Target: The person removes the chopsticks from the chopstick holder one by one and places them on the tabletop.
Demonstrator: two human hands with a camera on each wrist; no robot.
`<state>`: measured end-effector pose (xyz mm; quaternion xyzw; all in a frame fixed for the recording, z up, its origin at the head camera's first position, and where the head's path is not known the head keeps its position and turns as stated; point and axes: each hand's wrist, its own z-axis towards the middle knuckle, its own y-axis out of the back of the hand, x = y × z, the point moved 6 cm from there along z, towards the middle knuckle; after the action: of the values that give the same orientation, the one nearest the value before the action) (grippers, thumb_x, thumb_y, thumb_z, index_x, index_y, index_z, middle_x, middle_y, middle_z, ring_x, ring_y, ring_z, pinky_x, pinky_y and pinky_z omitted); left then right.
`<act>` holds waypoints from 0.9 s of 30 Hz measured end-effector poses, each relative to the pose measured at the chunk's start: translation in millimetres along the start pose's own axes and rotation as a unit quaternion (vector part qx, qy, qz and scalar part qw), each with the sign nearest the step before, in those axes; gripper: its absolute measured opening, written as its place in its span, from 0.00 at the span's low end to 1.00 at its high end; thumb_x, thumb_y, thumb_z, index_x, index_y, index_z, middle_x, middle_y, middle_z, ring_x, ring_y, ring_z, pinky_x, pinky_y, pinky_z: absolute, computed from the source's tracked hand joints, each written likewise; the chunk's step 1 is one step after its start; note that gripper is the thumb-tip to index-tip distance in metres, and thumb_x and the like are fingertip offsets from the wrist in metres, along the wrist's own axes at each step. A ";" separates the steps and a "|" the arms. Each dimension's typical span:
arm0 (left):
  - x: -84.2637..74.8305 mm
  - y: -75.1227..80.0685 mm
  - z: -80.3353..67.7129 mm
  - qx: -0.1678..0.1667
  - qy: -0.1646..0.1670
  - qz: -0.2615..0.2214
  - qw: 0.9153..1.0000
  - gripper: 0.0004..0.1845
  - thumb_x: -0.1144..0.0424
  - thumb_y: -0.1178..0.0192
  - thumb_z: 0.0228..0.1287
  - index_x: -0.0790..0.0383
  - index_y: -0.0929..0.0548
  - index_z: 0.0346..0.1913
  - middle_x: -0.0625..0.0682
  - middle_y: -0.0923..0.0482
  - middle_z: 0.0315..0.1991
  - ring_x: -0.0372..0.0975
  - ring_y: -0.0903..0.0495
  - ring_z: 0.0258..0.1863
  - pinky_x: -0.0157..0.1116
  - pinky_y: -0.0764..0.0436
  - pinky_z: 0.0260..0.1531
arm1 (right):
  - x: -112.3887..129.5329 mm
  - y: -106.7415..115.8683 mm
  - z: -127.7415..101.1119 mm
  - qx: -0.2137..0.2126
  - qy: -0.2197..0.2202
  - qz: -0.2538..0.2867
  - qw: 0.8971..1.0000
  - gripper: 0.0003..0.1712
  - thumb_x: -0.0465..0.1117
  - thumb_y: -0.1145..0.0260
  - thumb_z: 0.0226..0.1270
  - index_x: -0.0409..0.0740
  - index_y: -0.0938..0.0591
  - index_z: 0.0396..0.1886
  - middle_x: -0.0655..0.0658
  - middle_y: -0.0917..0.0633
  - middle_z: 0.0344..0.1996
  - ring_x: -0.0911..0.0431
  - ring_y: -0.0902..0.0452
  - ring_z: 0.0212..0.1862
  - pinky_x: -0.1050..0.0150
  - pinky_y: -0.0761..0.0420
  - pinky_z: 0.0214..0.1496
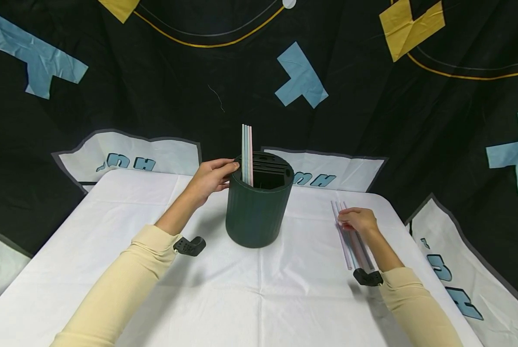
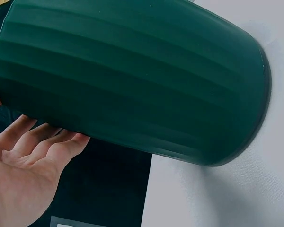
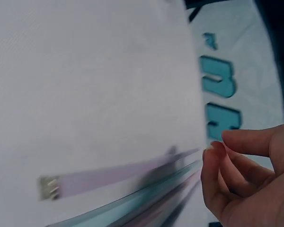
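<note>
A dark green knife holder with a slotted black top stands upright on the table. Several pastel chopsticks rise from its open compartment. My left hand grips the holder's rim at its left side; in the left wrist view its fingers lie along the green wall. Over at the right, several pink, blue and lilac chopsticks lie side by side on the cloth. My right hand hovers at their far ends, fingers loosely bent. The right wrist view shows a lilac chopstick, blurred, with a patterned end, lying beyond the fingertips.
A white cloth covers the table. Behind it hangs a black curtain with blue and yellow tape pieces. White lettered panels are seen along the table's back and right edges.
</note>
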<state>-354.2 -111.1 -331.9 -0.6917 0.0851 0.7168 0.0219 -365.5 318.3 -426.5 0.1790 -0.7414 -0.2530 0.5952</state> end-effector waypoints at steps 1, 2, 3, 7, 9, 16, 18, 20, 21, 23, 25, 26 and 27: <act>-0.1 0.1 -0.1 0.000 0.000 -0.001 1.000 0.27 0.53 0.42 0.74 0.65 0.26 0.69 0.62 0.23 0.65 0.53 0.20 0.63 0.48 0.21 0.63 | 4.3 0.6 -0.3 0.007 0.006 0.011 1.000 0.22 0.40 0.38 0.74 0.28 0.20 0.60 0.31 0.16 0.52 0.63 0.18 0.33 0.73 0.15 0.38; -0.1 0.2 -0.1 -0.001 0.001 -0.001 1.000 0.27 0.53 0.42 0.74 0.65 0.26 0.69 0.62 0.23 0.65 0.53 0.20 0.63 0.48 0.21 0.63 | 9.6 1.2 -1.1 0.013 0.014 0.026 0.999 0.23 0.40 0.39 0.75 0.27 0.21 0.60 0.30 0.17 0.54 0.63 0.17 0.34 0.73 0.14 0.39; -0.1 0.5 -0.1 -0.002 0.001 -0.001 1.000 0.27 0.53 0.42 0.74 0.65 0.26 0.69 0.62 0.23 0.65 0.53 0.20 0.63 0.48 0.21 0.63 | 15.1 1.6 -2.1 0.021 0.019 0.033 0.999 0.23 0.40 0.40 0.76 0.27 0.21 0.61 0.30 0.17 0.56 0.63 0.17 0.35 0.73 0.14 0.40; 0.7 1.5 0.3 -0.004 0.002 0.000 1.000 0.27 0.53 0.41 0.74 0.65 0.26 0.69 0.62 0.23 0.65 0.52 0.20 0.63 0.47 0.21 0.63 | 40.4 1.7 -7.8 0.048 0.025 0.055 0.997 0.25 0.43 0.42 0.78 0.30 0.23 0.65 0.30 0.21 0.63 0.61 0.15 0.40 0.72 0.14 0.45; 1.0 1.6 0.2 -0.004 0.002 0.000 1.000 0.27 0.53 0.41 0.74 0.65 0.26 0.69 0.61 0.23 0.65 0.52 0.20 0.63 0.47 0.21 0.63 | 54.9 1.1 -13.0 0.060 0.031 0.056 0.996 0.25 0.44 0.44 0.79 0.31 0.24 0.66 0.30 0.22 0.64 0.58 0.15 0.43 0.71 0.14 0.47; 0.0 0.2 -1.6 -0.002 0.000 -0.005 1.000 0.26 0.54 0.41 0.74 0.65 0.25 0.67 0.61 0.22 0.64 0.52 0.20 0.63 0.48 0.20 0.62 | 109.2 -1.6 -31.4 0.087 0.065 0.073 0.991 0.24 0.40 0.50 0.79 0.35 0.25 0.68 0.31 0.22 0.66 0.58 0.13 0.44 0.68 0.14 0.50; 0.1 0.2 -1.4 -0.002 -0.001 -0.005 1.000 0.26 0.54 0.41 0.74 0.65 0.25 0.68 0.61 0.22 0.64 0.52 0.20 0.63 0.48 0.20 0.62 | 124.6 -2.8 -36.1 0.090 0.072 0.081 0.990 0.23 0.40 0.47 0.78 0.35 0.24 0.67 0.31 0.22 0.65 0.60 0.13 0.41 0.68 0.14 0.49; 0.3 0.4 -1.0 -0.002 -0.001 -0.004 1.000 0.26 0.53 0.41 0.74 0.65 0.25 0.68 0.61 0.22 0.65 0.52 0.20 0.64 0.48 0.20 0.63 | 140.1 -4.3 -40.8 0.091 0.081 0.087 0.989 0.23 0.40 0.44 0.77 0.36 0.23 0.66 0.33 0.21 0.64 0.61 0.13 0.40 0.68 0.14 0.49; 0.3 0.4 -0.8 -0.002 -0.001 -0.002 1.000 0.26 0.53 0.41 0.74 0.65 0.25 0.68 0.61 0.23 0.65 0.52 0.21 0.64 0.48 0.21 0.63 | 147.8 -5.0 -43.0 0.092 0.087 0.088 0.988 0.22 0.41 0.43 0.77 0.36 0.22 0.65 0.34 0.20 0.63 0.61 0.13 0.39 0.68 0.14 0.49; -0.1 0.4 -0.6 -0.002 -0.001 0.000 1.000 0.27 0.53 0.41 0.74 0.65 0.25 0.68 0.61 0.23 0.65 0.52 0.21 0.64 0.48 0.21 0.63 | 162.9 -6.6 -47.2 0.092 0.101 0.090 0.986 0.22 0.42 0.41 0.76 0.37 0.21 0.64 0.36 0.18 0.61 0.60 0.13 0.40 0.68 0.14 0.49; -0.3 0.3 -0.4 -0.002 0.000 0.001 1.000 0.27 0.53 0.41 0.74 0.65 0.25 0.68 0.61 0.23 0.65 0.52 0.21 0.64 0.48 0.21 0.63 | 177.6 -9.0 -51.9 0.093 0.116 0.092 0.985 0.21 0.43 0.39 0.75 0.37 0.20 0.63 0.38 0.17 0.58 0.59 0.12 0.41 0.67 0.14 0.49; -0.5 0.3 -0.3 -0.002 0.000 0.002 1.000 0.27 0.53 0.41 0.74 0.65 0.25 0.68 0.61 0.23 0.65 0.52 0.21 0.64 0.48 0.21 0.63 | 184.7 -10.7 -54.5 0.095 0.122 0.096 0.983 0.21 0.43 0.38 0.75 0.37 0.20 0.62 0.38 0.16 0.57 0.58 0.13 0.41 0.68 0.13 0.49; -0.6 0.2 -0.3 -0.002 0.000 0.002 1.000 0.27 0.53 0.41 0.74 0.65 0.25 0.68 0.61 0.23 0.65 0.52 0.21 0.64 0.48 0.21 0.63 | 191.3 -12.8 -57.1 0.098 0.128 0.096 0.982 0.21 0.43 0.37 0.75 0.36 0.20 0.61 0.39 0.16 0.56 0.58 0.13 0.42 0.68 0.14 0.50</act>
<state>-353.9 -111.3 -331.3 -0.6916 0.0851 0.7170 0.0188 -353.9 190.3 -273.1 0.1953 -0.6938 -0.0953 0.6866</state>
